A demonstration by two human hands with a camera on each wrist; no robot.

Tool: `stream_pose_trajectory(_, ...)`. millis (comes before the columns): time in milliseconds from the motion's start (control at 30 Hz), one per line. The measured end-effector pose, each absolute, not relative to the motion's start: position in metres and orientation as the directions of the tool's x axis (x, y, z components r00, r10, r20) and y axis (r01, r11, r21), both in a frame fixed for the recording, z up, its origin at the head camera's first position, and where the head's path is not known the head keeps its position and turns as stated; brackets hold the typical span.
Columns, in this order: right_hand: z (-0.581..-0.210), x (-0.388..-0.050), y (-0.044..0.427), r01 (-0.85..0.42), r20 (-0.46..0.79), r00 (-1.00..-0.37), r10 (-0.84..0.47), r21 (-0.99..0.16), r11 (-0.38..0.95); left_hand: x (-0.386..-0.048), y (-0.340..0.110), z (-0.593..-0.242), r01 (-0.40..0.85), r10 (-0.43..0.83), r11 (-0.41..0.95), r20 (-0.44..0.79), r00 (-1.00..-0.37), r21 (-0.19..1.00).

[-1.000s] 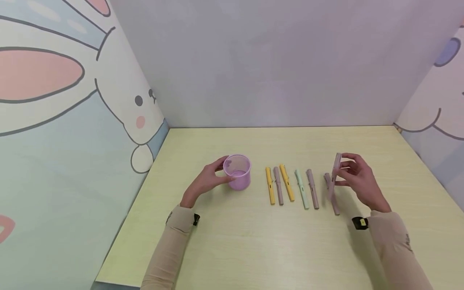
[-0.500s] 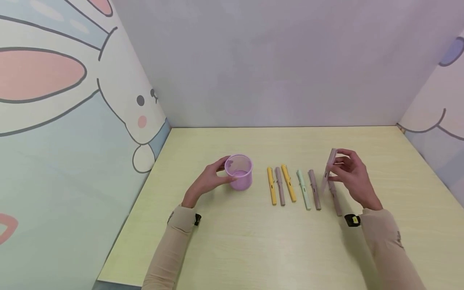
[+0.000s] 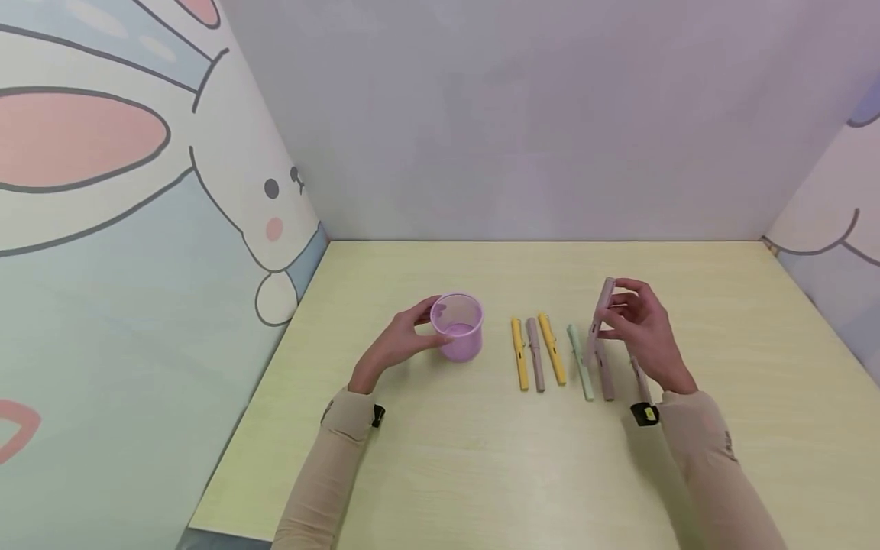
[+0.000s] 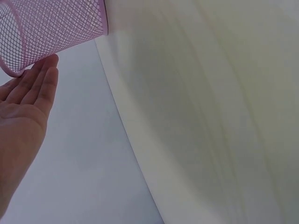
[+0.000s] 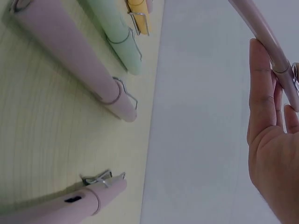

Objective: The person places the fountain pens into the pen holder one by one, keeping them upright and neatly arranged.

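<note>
A pink mesh pen holder (image 3: 462, 348) stands upright on the table, with my left hand (image 3: 393, 345) holding its left side, thumb in front and fingers behind. In the left wrist view, those fingers lie against the mesh wall (image 4: 60, 28). My right hand (image 3: 644, 330) pinches a mauve pen (image 3: 603, 299) above the row of pens, tilted steeply with its upper end leaning right. The held pen (image 5: 264, 30) also shows in the right wrist view. Below it lie a mint pen (image 3: 581, 365) and a mauve pen (image 3: 606, 376), both partly covered.
Left of these lie a yellow pen (image 3: 520, 355), a mauve pen (image 3: 536, 356) and another yellow pen (image 3: 553, 350). Under the right wrist is one more mauve pen (image 3: 640, 378), partly hidden. A grey wall (image 3: 536, 122) borders the pale table (image 3: 467, 466) at the back.
My right hand has moved left with the mauve pen, from above the rightmost pen to above the mint and mauve pens. The left hand stays on the pen holder.
</note>
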State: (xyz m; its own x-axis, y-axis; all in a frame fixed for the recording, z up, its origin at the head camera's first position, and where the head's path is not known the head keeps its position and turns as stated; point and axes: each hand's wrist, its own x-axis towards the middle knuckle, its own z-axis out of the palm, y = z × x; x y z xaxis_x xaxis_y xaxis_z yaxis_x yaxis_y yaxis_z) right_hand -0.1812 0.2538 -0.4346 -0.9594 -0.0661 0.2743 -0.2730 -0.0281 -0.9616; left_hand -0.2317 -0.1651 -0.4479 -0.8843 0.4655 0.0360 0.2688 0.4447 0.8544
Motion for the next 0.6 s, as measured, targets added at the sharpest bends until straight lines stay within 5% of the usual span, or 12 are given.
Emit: stream_pose_trajectory(600, -0.434, -0.195, 0.224, -0.292, 0.299, -0.951, -0.084, -0.953, -0.081, -0.233, -0.164, -0.448, 0.268, 0.468, 0.448, 0.031, -0.883, 0.853)
